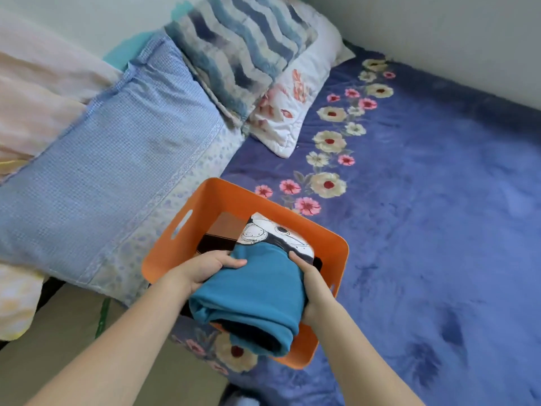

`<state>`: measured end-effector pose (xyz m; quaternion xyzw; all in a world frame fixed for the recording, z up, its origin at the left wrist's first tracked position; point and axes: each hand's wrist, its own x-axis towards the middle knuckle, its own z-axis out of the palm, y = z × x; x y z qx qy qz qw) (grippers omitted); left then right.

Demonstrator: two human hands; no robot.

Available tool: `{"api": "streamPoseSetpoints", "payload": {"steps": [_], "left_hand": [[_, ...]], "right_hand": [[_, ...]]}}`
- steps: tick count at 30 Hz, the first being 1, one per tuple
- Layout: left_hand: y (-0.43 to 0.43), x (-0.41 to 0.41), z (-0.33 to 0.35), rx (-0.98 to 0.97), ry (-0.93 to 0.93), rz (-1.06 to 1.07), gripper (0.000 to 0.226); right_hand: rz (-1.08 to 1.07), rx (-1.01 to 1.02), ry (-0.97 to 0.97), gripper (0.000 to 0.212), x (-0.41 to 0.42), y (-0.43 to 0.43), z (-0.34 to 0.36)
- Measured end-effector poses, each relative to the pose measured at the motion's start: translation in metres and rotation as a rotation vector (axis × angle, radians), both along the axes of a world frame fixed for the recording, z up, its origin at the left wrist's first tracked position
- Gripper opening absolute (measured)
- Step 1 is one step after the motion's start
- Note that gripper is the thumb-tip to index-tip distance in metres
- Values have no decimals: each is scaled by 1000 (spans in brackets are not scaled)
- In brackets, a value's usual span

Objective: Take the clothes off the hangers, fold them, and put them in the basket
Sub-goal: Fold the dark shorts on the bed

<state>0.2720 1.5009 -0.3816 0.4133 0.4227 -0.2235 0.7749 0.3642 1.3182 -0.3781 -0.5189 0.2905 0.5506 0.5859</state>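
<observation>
Placing | left hand (pixel 205 269), 9 o'clock, and right hand (pixel 314 288), 3 o'clock, clasp folded teal cloth garment (pixel 254 294) | we should lower it level into rectangular orange plastic basket (pixel 222 200).

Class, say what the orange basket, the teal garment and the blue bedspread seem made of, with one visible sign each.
Basket: likely plastic, matte; thin smooth walls, moulded handle slot.
Garment: probably soft knit or fleece; folds in rounded rolls.
Bedspread: seemingly plush pile fabric; darker brush marks on its surface.
</observation>
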Motion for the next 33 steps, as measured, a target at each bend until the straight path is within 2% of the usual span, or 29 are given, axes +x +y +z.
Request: {"api": "streamPoseSetpoints", "payload": {"steps": [3, 7, 9, 11, 13, 16, 18, 19, 21, 23, 25, 26, 29, 33], "left_hand": [[4, 25, -28, 16, 32, -77, 37], [-8, 40, -67, 115, 78, -114, 76], [-11, 41, -93, 224, 95, -141, 84], [-16, 45, -113, 305, 136, -189, 78], [-21, 50, -121, 336, 178, -205, 62], [-29, 57, -135, 364, 238, -243, 40], [-31, 60, -146, 347, 256, -257, 32], [-32, 61, -149, 344, 264, -258, 31], [-33, 63, -151, 346, 272, -269, 33], [-33, 62, -153, 346, 234, -282, 43], [-32, 59, -155, 347, 200, -273, 56], [-33, 58, -156, 352, 183, -261, 58], [-35, 57, -160, 361, 128, -243, 64], [-37, 52, -177, 354, 51, -244, 76]], "right_hand": [[-128, -54, 14, 37, 8, 0, -20], [-158, -157, 35, 31, 13, -2, -51], [-167, -217, 57, 37, 11, -1, -69], [-200, -293, 38, 49, 12, 2, -87], [-231, -351, -30, 54, 11, 3, -102], [-174, -511, -240, 38, 7, 4, -114], [-33, -634, -405, 36, 5, 6, -118], [88, -717, -522, 42, 3, 8, -117], [378, -860, -895, 63, -2, 13, -111], [589, -818, -1368, 67, 0, 22, -107], [837, -648, -1626, 56, 13, 30, -113], [1001, -601, -1660, 52, 23, 30, -123], [1384, -563, -1556, 53, 45, 24, -159], [1521, -603, -1462, 55, 48, 23, -186]]}}
